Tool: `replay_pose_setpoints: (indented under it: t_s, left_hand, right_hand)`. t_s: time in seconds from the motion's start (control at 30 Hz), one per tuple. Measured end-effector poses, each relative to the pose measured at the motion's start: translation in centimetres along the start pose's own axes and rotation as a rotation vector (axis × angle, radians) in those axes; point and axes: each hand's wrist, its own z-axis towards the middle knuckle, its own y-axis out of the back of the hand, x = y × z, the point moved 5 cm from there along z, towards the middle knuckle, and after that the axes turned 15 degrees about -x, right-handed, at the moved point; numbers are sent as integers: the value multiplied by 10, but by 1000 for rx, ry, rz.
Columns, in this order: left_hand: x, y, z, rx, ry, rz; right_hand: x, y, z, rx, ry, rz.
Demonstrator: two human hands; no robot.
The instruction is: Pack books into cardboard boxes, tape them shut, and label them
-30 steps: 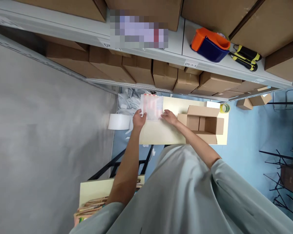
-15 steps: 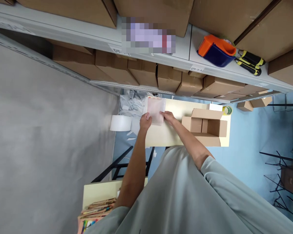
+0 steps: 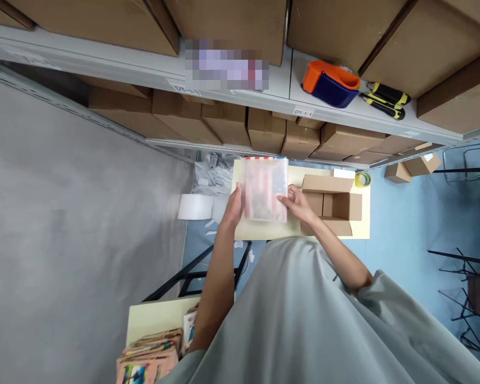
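A flat, book-like packet (image 3: 266,186) with red and white stripes shows through a cloudy translucent wrapping, above the pale yellow table (image 3: 248,232). My right hand (image 3: 298,204) pinches its right edge, thumb on the front face and fingers curled behind. Along the left edge lies my left hand (image 3: 233,207), holding that side with its fingers fairly straight and partly hidden. Just right of the packet stands an open cardboard box (image 3: 346,207) with its flaps folded out; my right hand overlaps its left flap.
Tape (image 3: 363,179) sits at the table's far right corner. A white roll (image 3: 196,206) and crumpled pale plastic (image 3: 214,173) lie to the left. Shelves (image 3: 272,96) of cartons overhang the far side. Stacked books (image 3: 148,354) occupy a lower left table (image 3: 156,317).
The packet has come closer and shifted right, and its striped front shows more clearly. My hands have moved apart to its two side edges. The camera view has shifted slightly.
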Motion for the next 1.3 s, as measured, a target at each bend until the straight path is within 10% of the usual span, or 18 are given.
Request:
replay_pose_setpoints:
  t_s: [0.17, 0.47, 0.87, 1.3]
  left_hand:
    - [-23, -61, -68, 145, 73, -121]
    - [-36, -130, -154, 124, -275, 218]
    - [-28, -175, -194, -9, -387, 298]
    - [-11, -197, -206, 375, -36, 191]
  right_hand:
    - [21, 90, -53, -77, -18, 106]
    - [-3, 192, -81, -316, 28, 75]
    - [-12, 238, -87, -507, 216, -18]
    - [3, 256, -88, -410, 241, -6]
